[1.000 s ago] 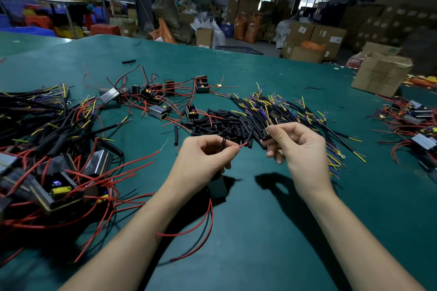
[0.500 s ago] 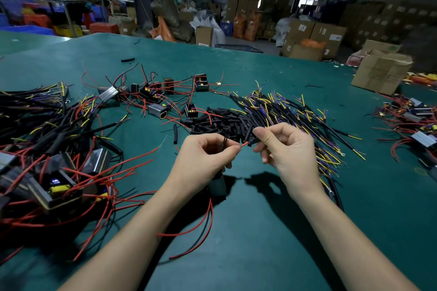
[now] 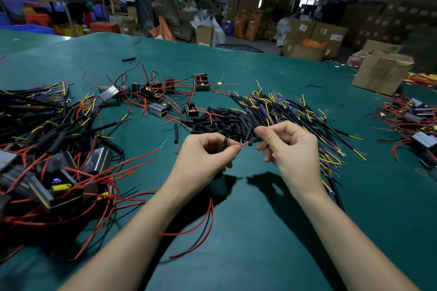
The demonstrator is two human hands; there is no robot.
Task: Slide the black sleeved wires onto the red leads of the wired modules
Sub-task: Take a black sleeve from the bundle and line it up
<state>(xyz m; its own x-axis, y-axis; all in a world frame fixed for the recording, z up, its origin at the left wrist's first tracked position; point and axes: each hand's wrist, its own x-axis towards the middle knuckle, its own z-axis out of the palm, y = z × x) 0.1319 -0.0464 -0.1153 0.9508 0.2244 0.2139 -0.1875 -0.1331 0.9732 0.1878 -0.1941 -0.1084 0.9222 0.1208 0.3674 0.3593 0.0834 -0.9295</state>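
My left hand point(image 3: 203, 160) pinches the tip of a red lead point(image 3: 244, 144) between thumb and forefinger. A dark module point(image 3: 218, 185) hangs below that hand, with red and black leads trailing toward me over the mat. My right hand point(image 3: 290, 149) pinches a black sleeved wire point(image 3: 256, 140) whose end meets the red lead's tip. The rest of that wire runs down behind the right wrist. Just beyond the hands lie a pile of short black sleeves point(image 3: 220, 123) and a fan of black sleeved wires point(image 3: 290, 111) with yellow and purple ends.
A heap of modules with red leads and black wires point(image 3: 47, 156) covers the green mat point(image 3: 260, 231) at the left. More modules point(image 3: 156, 94) lie at the centre back, others point(image 3: 416, 125) at the right edge. A cardboard box point(image 3: 380, 71) stands back right.
My right hand has moved left with the sleeved wire, bringing its end up to the red lead's tip. The left hand has kept its hold and barely moved.
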